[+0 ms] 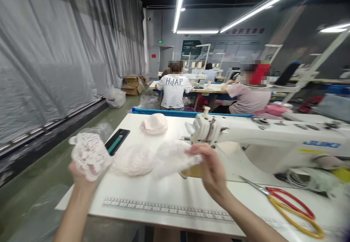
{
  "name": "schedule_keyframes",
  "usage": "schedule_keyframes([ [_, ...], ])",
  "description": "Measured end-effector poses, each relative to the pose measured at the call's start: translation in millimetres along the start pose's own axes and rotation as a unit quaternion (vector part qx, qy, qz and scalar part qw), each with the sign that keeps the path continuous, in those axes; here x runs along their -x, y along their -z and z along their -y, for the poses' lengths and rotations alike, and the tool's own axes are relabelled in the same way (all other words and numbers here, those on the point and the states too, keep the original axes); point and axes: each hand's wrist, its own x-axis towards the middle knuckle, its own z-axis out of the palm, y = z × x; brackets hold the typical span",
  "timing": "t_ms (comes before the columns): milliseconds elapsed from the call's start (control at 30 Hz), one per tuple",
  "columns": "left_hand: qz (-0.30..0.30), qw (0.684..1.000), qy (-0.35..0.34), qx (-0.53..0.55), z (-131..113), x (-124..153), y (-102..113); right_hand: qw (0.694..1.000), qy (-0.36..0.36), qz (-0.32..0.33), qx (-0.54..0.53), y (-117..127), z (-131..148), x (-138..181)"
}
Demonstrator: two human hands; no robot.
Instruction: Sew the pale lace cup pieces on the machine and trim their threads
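A piece of white lace (90,154) with a scalloped edge is gripped in my left hand (78,174), raised at the table's left edge; most of the fingers are behind it. My right hand (212,171) pinches the edge of a sheer white piece of fabric (172,158), blurred, in front of the sewing machine's head (205,129). Between my hands a pale lace pile (132,160) lies on the white table (131,194). Behind it sits a pale pink rounded piece of fabric (155,124).
A black phone-like device (118,141) lies at the left. Scissors with red and yellow handles (290,205) rest at the right, blades toward the machine. A ruler strip (166,208) runs along the front edge. Two people (173,89) sit at tables ahead, others farther back.
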Motion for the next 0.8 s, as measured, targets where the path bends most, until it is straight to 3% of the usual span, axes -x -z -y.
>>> schedule_keyframes([
  [100,0.016,0.996,0.084,-0.021,-13.8,9.3,1.0,0.981,-0.12,-0.152,0.013,85.6,0.9,19.3],
  [167,0.047,0.995,0.081,-0.034,-21.5,20.7,-14.5,0.965,-0.151,-0.211,0.048,129.5,1.7,20.8],
  [233,0.12,0.989,0.053,-0.067,-21.5,38.7,-42.9,0.969,-0.103,-0.209,0.077,154.3,0.7,17.2],
  [267,0.171,0.98,0.031,-0.099,-17.1,50.6,-59.8,0.982,-0.068,-0.148,0.09,159.2,-1.6,15.7],
  [333,0.349,0.909,-0.002,-0.23,1.0,79.5,-92.6,0.991,-0.002,0.055,0.119,156.8,-11.4,17.2],
  [367,0.448,0.84,-0.022,-0.306,13.5,95.3,-105.9,0.976,0.016,0.173,0.135,152.0,-18.9,21.4],
  [400,0.545,0.746,-0.03,-0.381,27.2,110.8,-116.0,0.951,0.025,0.266,0.155,147.0,-27.8,28.2],
  [433,0.597,0.667,-0.048,-0.444,41.1,125.1,-122.5,0.931,0.028,0.314,0.186,143.3,-37.8,37.6],
  [500,0.627,0.573,-0.111,-0.517,65.8,147.0,-125.3,0.922,0.008,0.303,0.242,144.4,-59.6,62.8],
  [567,0.646,0.524,-0.145,-0.535,82.4,158.1,-119.2,0.923,-0.035,0.263,0.278,159.3,-82.1,92.9],
  [633,0.661,0.496,-0.177,-0.534,90.3,160.3,-110.7,0.913,-0.047,0.246,0.323,183.6,-103.3,123.0],
  [800,0.66,0.459,-0.239,-0.544,90.2,156.6,-104.3,0.89,-0.058,0.209,0.401,233.4,-134.3,166.3],
])
